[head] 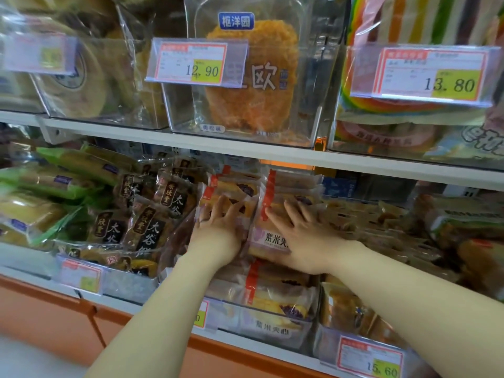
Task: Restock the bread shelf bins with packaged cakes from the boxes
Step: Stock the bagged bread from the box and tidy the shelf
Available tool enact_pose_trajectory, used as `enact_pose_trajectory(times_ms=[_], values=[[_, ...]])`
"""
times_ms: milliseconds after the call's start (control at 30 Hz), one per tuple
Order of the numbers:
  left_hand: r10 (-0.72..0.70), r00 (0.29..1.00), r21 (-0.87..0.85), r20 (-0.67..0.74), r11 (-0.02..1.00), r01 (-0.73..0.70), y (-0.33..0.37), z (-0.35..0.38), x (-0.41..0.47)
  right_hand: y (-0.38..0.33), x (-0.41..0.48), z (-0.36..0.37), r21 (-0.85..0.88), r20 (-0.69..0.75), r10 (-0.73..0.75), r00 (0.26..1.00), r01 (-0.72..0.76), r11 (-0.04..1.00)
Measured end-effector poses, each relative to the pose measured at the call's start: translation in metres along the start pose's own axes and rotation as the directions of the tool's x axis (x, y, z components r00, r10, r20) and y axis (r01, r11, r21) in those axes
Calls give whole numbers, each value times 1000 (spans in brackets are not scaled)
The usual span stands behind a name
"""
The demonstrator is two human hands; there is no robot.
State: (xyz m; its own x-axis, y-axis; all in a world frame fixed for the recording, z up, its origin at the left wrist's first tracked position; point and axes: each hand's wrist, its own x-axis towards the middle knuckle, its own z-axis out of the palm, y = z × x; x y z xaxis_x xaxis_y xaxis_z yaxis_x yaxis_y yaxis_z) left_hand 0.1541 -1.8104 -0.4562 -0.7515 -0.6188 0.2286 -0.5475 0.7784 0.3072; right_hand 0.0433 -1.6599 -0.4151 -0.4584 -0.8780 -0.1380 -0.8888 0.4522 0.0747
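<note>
On the lower shelf (120, 305), both hands lie flat on the packaged cakes (268, 241) stacked in the clear bin (275, 336). Left hand (218, 225) — fingers (222, 204) straight and apart — presses the left stack. Right hand (305, 236), fingers likewise splayed, rests on the right stack, palm over a purple-labelled pack. Just left of the left fingers: dark-wrapped packs (152, 227). Above the fingers, a price tag (196, 64) — 12.90 — hangs on the upper bin (308, 126).

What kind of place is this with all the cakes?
Probably a shop's bread aisle: printed price tags clipped to clear bins, and white shelves packed with wrapped cakes.
</note>
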Motion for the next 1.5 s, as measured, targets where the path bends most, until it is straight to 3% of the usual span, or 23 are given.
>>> enact_pose_trajectory(times_ms=[100,233,467,633,733,900,1033,1133,1267,1367,1500], values=[[50,978,68,-204,997,-36,12,-7,6,0,-3,-1,-4,-7,-18,1000,18,1000],[40,992,44,-121,998,-35,21,-8,34,2,4,-5,18,-40,22,999,-21,1000],[74,997,136,-35,988,-69,8,-2,60,6,17,-2,-119,-46,29,999,-34,992],[82,996,204,32,975,-87,8,-5,56,9,26,-10,46,-39,72,997,-71,996],[92,995,201,48,974,-100,7,-6,56,13,36,-12,29,-18,114,993,-114,993],[82,997,140,-1,987,-81,10,-4,50,12,33,-11,68,24,118,993,-119,990],[112,994,-88,-12,990,-113,24,-9,23,17,18,-12,36,-76,56,996,-54,998],[229,967,-105,109,970,-218,28,-5,-8,24,-2,-4,-18,21,20,1000,-20,1000],[158,953,28,260,985,-171,32,8,-20,31,-8,-1,100,147,42,988,-57,993],[88,958,82,274,990,-115,39,6,-20,26,-8,-5,142,89,33,996,-45,989],[50,967,69,250,995,-69,49,-8,-34,26,-45,-16,223,-94,12,995,10,975]])
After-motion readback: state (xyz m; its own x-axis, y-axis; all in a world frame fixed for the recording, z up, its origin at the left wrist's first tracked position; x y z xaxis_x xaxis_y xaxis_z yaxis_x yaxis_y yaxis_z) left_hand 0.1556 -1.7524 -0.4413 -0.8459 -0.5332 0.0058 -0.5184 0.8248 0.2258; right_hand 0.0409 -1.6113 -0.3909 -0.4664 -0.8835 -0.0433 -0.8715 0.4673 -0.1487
